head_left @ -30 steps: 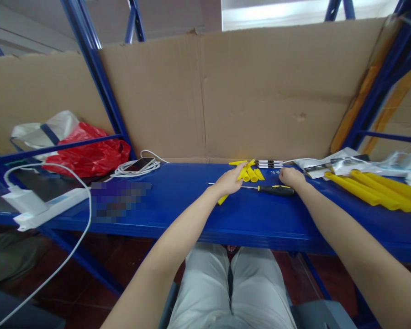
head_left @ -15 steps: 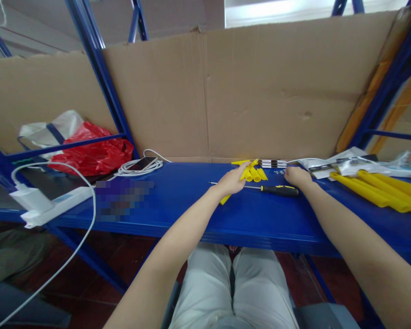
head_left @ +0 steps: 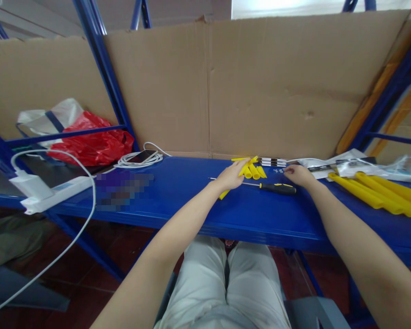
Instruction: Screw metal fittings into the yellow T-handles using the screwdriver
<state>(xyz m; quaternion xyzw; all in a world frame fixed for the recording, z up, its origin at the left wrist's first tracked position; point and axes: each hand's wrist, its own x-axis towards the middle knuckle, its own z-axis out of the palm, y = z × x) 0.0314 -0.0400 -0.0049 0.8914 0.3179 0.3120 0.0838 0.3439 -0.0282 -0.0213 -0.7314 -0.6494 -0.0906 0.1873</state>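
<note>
My left hand (head_left: 232,175) is closed around a yellow plastic piece (head_left: 223,194), whose lower end shows below my palm. Just past those fingers lie several short yellow tube-like pieces (head_left: 254,172). My right hand (head_left: 298,175) is closed in a pinch at the right, beside some tiny metal parts (head_left: 278,171) that look like screws. Whatever is between its fingertips is too small to make out. A screwdriver (head_left: 277,188) with a black and yellow handle lies between my hands, its shaft pointing left and partly hidden by my left hand.
White sticks with black bands (head_left: 273,162) lie at the back of the blue table (head_left: 178,192). Long yellow corrugated pieces (head_left: 380,194) and plastic bags are at right. A coiled white cable (head_left: 123,161), a phone (head_left: 143,156), a power strip (head_left: 68,191) and a red bag (head_left: 92,141) are at left.
The view has shifted slightly. My right hand has turned a little, and its fingertips now show pinched by the tiny metal parts. My left hand stays on the yellow piece.
</note>
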